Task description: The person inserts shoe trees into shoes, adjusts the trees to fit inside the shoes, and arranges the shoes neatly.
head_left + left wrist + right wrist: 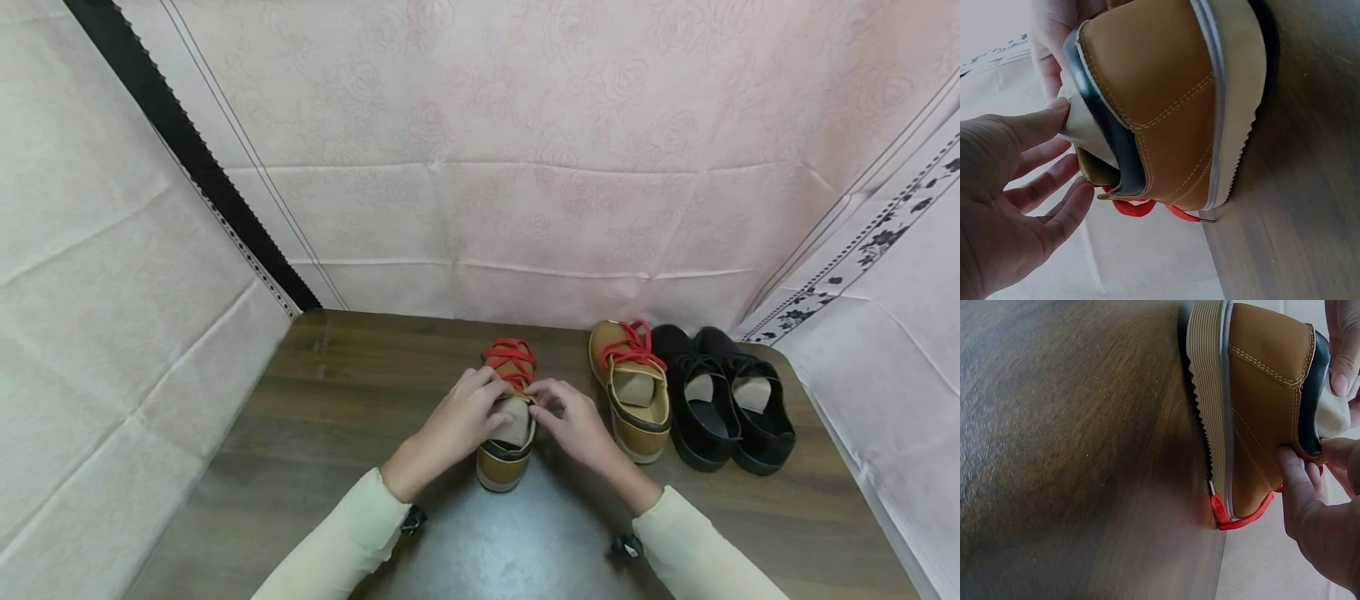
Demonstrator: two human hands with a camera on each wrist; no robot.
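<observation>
A tan lace-up shoe [501,468] with red laces [512,358] stands upright on the wooden table, heel toward me. In its opening sits a pale piece [1090,122]. My left hand [467,410] is at the left of the opening, thumb against the pale piece and bent fingertips at the tongue's edge. With my right hand [572,423] I pinch the front right collar, one digit outside and another at the rim. A similar tan shoe [643,435] with red laces is right of my right hand.
Two black lace-up shoes [697,433] stand at the right, beside the second tan shoe. Pale patterned cloth [525,208] hangs behind the wooden table [360,375] and along both sides.
</observation>
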